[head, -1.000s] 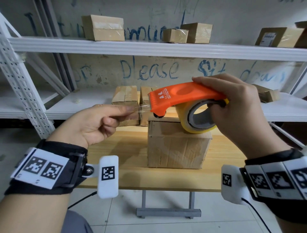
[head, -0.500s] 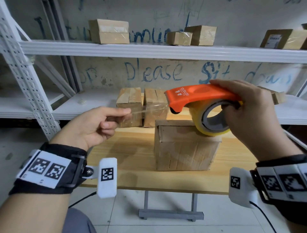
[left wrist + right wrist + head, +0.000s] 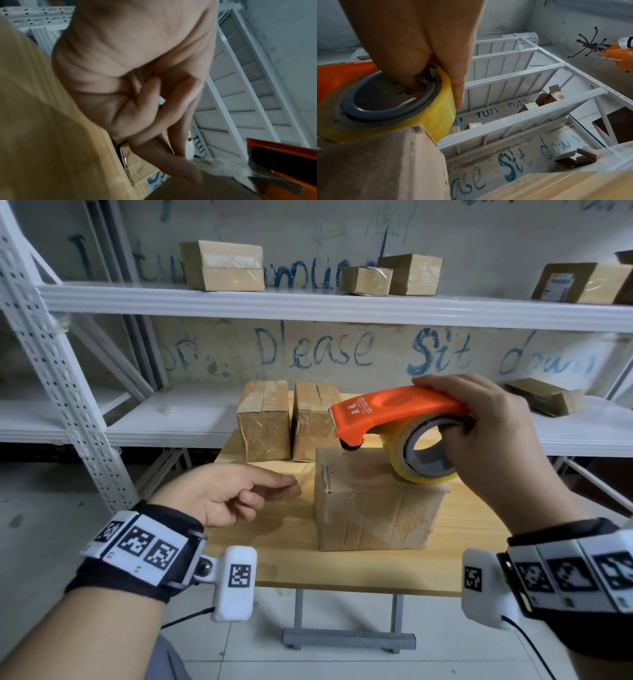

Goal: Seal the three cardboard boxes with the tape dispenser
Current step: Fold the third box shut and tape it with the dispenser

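My right hand (image 3: 486, 440) grips the orange tape dispenser (image 3: 394, 412), fingers over the top of its body and thumb hooked into the grey core of the yellowish tape roll (image 3: 423, 455). The roll sits on top of the nearest cardboard box (image 3: 373, 505), toward its right end, with the dispenser's toothed front edge above the box's left end. White characters are printed on the orange body near the blade; I cannot read them.

My left hand (image 3: 226, 494) is just beside the box's left side, thumb and forefinger pinched on the free end of the clear tape (image 3: 214, 166), the other fingers curled in.

That box stands on the wooden table (image 3: 294, 559). Two more boxes (image 3: 265, 419) stand side by side at the table's far edge, each showing a centre seam.

Blue writing on the wall (image 3: 387, 350) behind reads "Please Sit down"; the line above it is partly hidden by the white shelf (image 3: 342, 306). That shelf carries several taped boxes; one at far right (image 3: 579, 284) bears a white printed label, too small to read.
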Demonstrator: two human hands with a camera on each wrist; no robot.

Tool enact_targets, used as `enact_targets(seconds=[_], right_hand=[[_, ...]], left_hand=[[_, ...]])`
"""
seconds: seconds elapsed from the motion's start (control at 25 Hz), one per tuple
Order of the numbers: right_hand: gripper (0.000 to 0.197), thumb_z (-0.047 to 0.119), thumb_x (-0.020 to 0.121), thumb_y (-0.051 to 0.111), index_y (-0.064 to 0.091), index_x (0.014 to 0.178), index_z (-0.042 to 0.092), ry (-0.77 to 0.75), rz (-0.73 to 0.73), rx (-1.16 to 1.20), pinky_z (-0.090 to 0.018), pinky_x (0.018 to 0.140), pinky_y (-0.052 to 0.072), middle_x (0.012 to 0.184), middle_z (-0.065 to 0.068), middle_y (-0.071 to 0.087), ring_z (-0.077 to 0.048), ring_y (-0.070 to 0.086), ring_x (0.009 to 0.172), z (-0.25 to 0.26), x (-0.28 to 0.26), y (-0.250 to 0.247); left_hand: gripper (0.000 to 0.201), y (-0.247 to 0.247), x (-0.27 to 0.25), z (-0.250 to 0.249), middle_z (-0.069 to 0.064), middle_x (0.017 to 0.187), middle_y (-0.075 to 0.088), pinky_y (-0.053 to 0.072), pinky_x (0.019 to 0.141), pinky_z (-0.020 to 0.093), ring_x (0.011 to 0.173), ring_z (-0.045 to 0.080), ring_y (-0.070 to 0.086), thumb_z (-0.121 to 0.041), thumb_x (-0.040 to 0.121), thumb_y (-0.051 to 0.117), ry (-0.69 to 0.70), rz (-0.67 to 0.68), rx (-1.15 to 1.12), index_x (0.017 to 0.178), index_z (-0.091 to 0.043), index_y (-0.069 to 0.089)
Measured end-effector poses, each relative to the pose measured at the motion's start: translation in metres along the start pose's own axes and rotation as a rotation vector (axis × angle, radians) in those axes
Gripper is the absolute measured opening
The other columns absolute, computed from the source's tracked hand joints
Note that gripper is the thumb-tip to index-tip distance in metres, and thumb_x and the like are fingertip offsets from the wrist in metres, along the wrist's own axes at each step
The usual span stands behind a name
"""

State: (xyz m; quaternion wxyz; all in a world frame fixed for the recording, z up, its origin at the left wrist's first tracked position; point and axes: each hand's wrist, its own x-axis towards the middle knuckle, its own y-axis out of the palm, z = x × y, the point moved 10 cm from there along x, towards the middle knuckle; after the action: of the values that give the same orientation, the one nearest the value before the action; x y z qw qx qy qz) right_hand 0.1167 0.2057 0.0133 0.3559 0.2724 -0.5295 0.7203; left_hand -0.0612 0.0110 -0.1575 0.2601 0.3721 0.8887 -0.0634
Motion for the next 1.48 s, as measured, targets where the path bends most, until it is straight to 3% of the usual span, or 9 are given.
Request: enact_targets(seconds=[0.2,0.32,0.68,0.92,1.04,1.2,1.28,1.4,1.48], right_hand=[[0.068,-0.021,0.071,0.049,0.066,0.126,0.015,-0.007,0.013,-0.003,-0.007,0.091,0.04,0.116,-0.002,0.064,-0.013,0.057,0.105,0.002,0.0,0.004],[0.068,-0.021,0.071,0.049,0.065,0.126,0.015,-0.021,0.019,0.002,-0.007,0.092,0.039,0.117,-0.003,0.064,-0.014,0.057,0.106,0.004,0.001,0.005],[0.068,-0.021,0.071,0.049,0.065,0.126,0.014,-0.027,0.017,0.004,-0.013,0.094,0.042,0.118,-0.004,0.063,-0.017,0.058,0.108,0.006,-0.002,0.006],[0.066,-0.021,0.072,0.049,0.065,0.126,0.014,-0.037,0.026,0.011,-0.024,0.093,0.046,0.119,-0.004,0.061,-0.018,0.057,0.109,0.014,-0.002,0.01],[0.065,-0.021,0.073,0.05,0.064,0.126,0.014,-0.059,0.04,-0.002,-0.025,0.093,0.045,0.121,-0.006,0.061,-0.02,0.056,0.11,0.018,-0.002,0.012],[0.066,-0.02,0.073,0.05,0.065,0.127,0.015,-0.044,0.035,-0.009,-0.029,0.094,0.047,0.12,-0.004,0.06,-0.02,0.057,0.11,0.017,-0.002,0.013],[0.066,-0.02,0.072,0.05,0.065,0.127,0.014,-0.053,0.034,-0.015,-0.03,0.094,0.048,0.12,-0.004,0.061,-0.02,0.057,0.109,0.018,-0.002,0.014],[0.066,-0.02,0.071,0.05,0.065,0.126,0.014,-0.06,0.03,-0.01,-0.033,0.093,0.049,0.12,-0.005,0.061,-0.021,0.058,0.108,0.018,-0.003,0.013],[0.066,-0.02,0.071,0.051,0.065,0.126,0.014,-0.065,0.027,-0.009,-0.031,0.093,0.048,0.119,-0.005,0.061,-0.021,0.058,0.108,0.018,-0.003,0.012]], left_hand=[[0.005,0.015,0.001,0.011,0.001,0.078,0.076,0.014,0.037,0.011,0.029,-0.001,0.027,-0.011,0.091,0.063,-0.052,0.037,0.079,0.094,-0.008,0.063],[0.01,0.024,0.008,0.013,-0.003,0.072,0.072,0.013,0.039,0.013,0.031,0.0,0.025,-0.014,0.101,0.056,-0.022,-0.006,0.154,0.095,-0.012,0.064],[0.007,0.018,0.003,0.004,0.002,0.07,0.069,0.018,0.038,0.016,0.038,0.006,0.035,-0.007,0.093,0.059,0.074,-0.239,0.241,0.092,-0.011,0.065],[0.006,0.025,-0.002,0.004,0.003,0.065,0.064,0.023,0.039,0.018,0.036,0.009,0.046,-0.012,0.089,0.061,0.086,-0.271,0.328,0.086,-0.008,0.064],[0.015,0.034,-0.007,0.0,0.005,0.079,0.062,0.032,0.043,0.023,0.036,0.008,0.052,-0.016,0.093,0.053,0.145,-0.304,0.442,0.104,-0.007,0.057],[0.016,0.037,-0.01,-0.004,0.005,0.085,0.059,0.033,0.045,0.024,0.046,0.012,0.053,-0.015,0.093,0.049,0.161,-0.328,0.476,0.106,-0.008,0.055],[0.025,0.037,-0.013,-0.006,0.007,0.089,0.063,0.032,0.043,0.022,0.049,0.013,0.053,-0.014,0.093,0.051,0.161,-0.34,0.475,0.117,-0.009,0.054],[0.068,0.037,-0.017,-0.006,0.006,0.085,0.062,0.032,0.039,0.02,0.051,0.014,0.052,-0.015,0.094,0.054,0.134,-0.374,0.464,0.153,-0.013,0.019],[0.081,0.038,-0.018,-0.002,0.004,0.079,0.058,0.033,0.04,0.02,0.051,0.015,0.053,-0.016,0.095,0.053,0.128,-0.362,0.452,0.158,-0.015,0.001]])
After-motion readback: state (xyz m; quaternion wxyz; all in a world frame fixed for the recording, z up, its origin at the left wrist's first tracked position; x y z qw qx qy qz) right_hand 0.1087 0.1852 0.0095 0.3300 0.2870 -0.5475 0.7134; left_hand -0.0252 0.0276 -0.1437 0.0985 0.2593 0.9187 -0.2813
